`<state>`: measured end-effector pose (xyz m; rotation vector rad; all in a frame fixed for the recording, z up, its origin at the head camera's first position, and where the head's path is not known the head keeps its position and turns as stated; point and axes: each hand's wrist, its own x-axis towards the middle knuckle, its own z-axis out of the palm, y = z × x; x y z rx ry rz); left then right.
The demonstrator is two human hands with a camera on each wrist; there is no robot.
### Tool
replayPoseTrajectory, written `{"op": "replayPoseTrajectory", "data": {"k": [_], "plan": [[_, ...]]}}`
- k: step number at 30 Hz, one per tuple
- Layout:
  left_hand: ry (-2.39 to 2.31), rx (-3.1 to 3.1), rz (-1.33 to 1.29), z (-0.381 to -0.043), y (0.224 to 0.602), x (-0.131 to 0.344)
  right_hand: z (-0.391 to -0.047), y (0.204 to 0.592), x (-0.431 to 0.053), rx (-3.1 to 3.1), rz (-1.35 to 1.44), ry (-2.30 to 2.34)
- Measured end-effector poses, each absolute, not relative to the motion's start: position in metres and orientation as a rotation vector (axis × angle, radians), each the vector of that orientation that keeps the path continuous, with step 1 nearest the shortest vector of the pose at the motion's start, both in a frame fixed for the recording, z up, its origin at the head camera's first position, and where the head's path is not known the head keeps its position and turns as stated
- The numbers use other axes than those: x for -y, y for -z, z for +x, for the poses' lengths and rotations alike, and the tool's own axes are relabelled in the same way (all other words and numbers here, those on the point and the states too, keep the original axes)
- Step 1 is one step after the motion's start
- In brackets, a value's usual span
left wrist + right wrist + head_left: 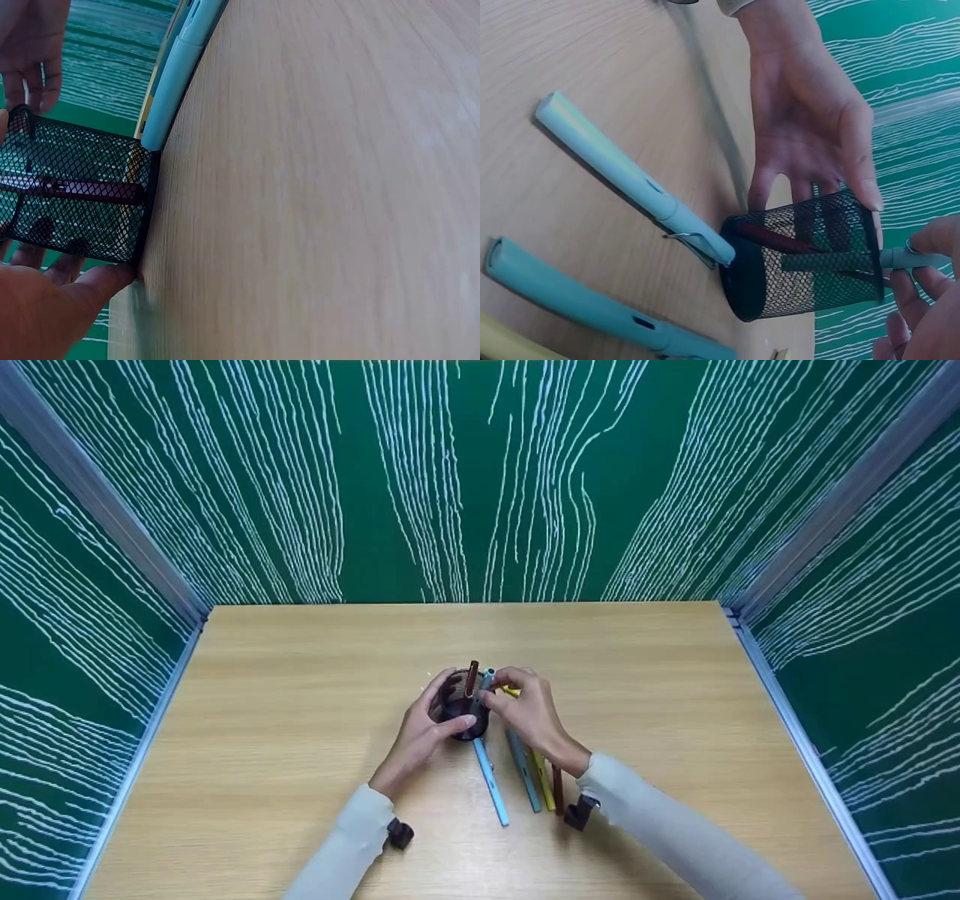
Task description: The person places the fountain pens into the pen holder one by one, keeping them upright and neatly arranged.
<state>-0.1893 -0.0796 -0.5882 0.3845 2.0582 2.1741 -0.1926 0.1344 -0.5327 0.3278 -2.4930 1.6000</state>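
My left hand (420,731) grips a black mesh pen cup (477,726), thumb on the near side and fingers round the far side. A dark brown pen (472,681) leans inside the cup, showing through the mesh in the left wrist view. Between thumb and fingertips, my right hand (531,711) pinches a blue-green pen (897,259) at the cup's mouth. Its lower part is inside the cup, its tip short of the base. A light blue pen (491,784) lies on the table, one end right at the cup's base.
Right of the light blue pen, a teal pen (524,771), a yellow pen (541,781) and a brown pen (558,791) lie side by side on the wooden table (300,697), partly under my right forearm. Green panels (487,472) with white wavy lines enclose the table's back and sides.
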Motion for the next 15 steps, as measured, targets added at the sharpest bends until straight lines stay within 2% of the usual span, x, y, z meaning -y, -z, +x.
{"op": "replayPoseTrajectory", "data": {"k": [15], "plan": [[-2.161,-2.071,0.380,-0.1911,0.5908,0.0804,-0.1901,0.5336,-0.1386,2.480,0.256,-1.640]]}}
